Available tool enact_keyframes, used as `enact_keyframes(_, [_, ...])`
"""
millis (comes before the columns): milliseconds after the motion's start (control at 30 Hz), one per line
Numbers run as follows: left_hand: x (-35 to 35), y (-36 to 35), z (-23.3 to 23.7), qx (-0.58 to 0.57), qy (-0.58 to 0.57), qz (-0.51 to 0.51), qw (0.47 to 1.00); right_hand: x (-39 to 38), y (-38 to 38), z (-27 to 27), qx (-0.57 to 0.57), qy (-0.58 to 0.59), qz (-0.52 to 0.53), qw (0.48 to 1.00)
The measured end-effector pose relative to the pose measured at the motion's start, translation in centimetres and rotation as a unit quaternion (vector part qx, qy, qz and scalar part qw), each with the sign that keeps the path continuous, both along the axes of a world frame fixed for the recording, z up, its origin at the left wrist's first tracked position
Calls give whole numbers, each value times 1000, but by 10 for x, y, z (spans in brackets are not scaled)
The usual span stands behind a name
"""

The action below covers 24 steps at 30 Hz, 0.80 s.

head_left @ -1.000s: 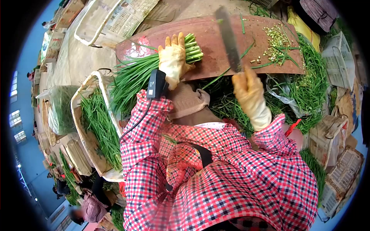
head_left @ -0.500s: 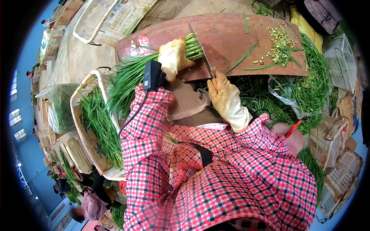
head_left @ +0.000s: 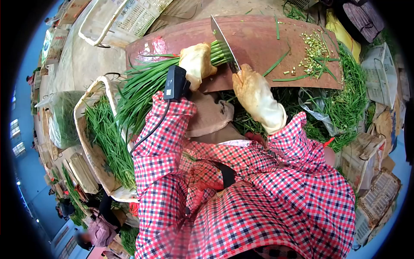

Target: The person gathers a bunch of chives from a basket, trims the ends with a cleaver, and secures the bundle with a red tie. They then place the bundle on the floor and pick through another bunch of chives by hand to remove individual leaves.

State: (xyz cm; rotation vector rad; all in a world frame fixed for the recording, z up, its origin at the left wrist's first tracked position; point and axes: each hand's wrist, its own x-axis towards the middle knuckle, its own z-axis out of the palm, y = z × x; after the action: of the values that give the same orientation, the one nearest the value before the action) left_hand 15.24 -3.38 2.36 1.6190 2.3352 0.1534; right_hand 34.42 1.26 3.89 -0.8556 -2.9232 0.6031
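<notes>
My left hand (head_left: 196,64), in a stained pale glove, is closed around a bunch of long green garlic chives (head_left: 144,84) lying across the reddish-brown board (head_left: 258,39). The pale stem ends (head_left: 220,52) stick out to the right of its fingers. My right hand (head_left: 250,88), gloved too, grips the handle of a cleaver (head_left: 224,42). The blade stands on edge right at the stem ends, its tip pointing away from me. A small black device (head_left: 174,84) with a cable is strapped to my left wrist.
Cut stem pieces (head_left: 312,49) and loose leaves lie on the board's right side. A crate of chives (head_left: 110,142) stands at my left, and a white basket (head_left: 129,23) lies beyond. Greens (head_left: 349,95) are heaped at the right beside a plastic crate (head_left: 379,71).
The cleaver has shifted slightly and its blade shows broader now, still at the stem ends. My right forearm has moved a little to the right. The left hand keeps its hold.
</notes>
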Motion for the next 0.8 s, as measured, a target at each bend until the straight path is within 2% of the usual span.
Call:
enact_keyframes(67, [1, -1, 1, 12, 3, -3, 1000, -5, 11, -6, 101, -8, 79, 992])
enact_keyframes(133, [2, -1, 0, 21, 2, -7, 1000, -11, 23, -15, 217, 3, 166, 962])
enact_keyframes(200, [2, -1, -3, 19, -7, 2, 1000, -23, 37, -14, 329, -116, 318, 881])
enact_keyframes(233, [0, -1, -5, 18, -9, 5, 1000, -28, 35, 14, -18, -126, 136, 982])
enact_keyframes(267, [-1, -1, -5, 15, -5, 5, 1000, -33, 32, 43, -295, -17, -125, 947])
enact_keyframes(367, [-2, 3, -3, 4, -3, 6, 1000, -51, 55, -20, -190, 35, -59, 979])
enact_keyframes(400, [-3, 3, -2, -4, -11, 8, 1000, -46, 50, 41, -324, -33, -124, 937])
enact_keyframes(433, [-3, 3, -1, -13, -19, 11, 1000, -47, 56, 17, -174, -93, 46, 979])
enact_keyframes(467, [-5, 3, 0, -13, -24, 11, 1000, -52, 69, -29, -14, -149, 214, 965])
enact_keyframes(500, [-6, 3, 0, -11, -29, 12, 999, -45, 59, -7, -150, -122, 68, 979])
enact_keyframes(533, [-7, 2, -1, -10, -36, 14, 999, -39, 50, 14, -268, -54, -87, 958])
enact_keyframes(567, [-6, 1, -1, -15, -32, 17, 999, -28, 46, 2, -154, -29, -1, 988])
enact_keyframes(600, [-6, 2, -2, -19, -29, 18, 999, -14, 46, -23, -36, -2, 84, 996])
enact_keyframes(633, [-6, 4, -2, -23, -24, 18, 999, -10, 39, -12, 82, 25, 167, 982])
enact_keyframes(667, [-5, 4, -2, -21, -26, 17, 999, -2, 31, 4, -185, 19, -68, 980])
enact_keyframes(767, [-4, 2, 0, -15, -28, 18, 999, -4, 32, -12, -231, 0, -44, 972])
enact_keyframes(800, [-4, 1, 0, -12, -28, 19, 999, -6, 32, 2, -264, -24, -68, 962])
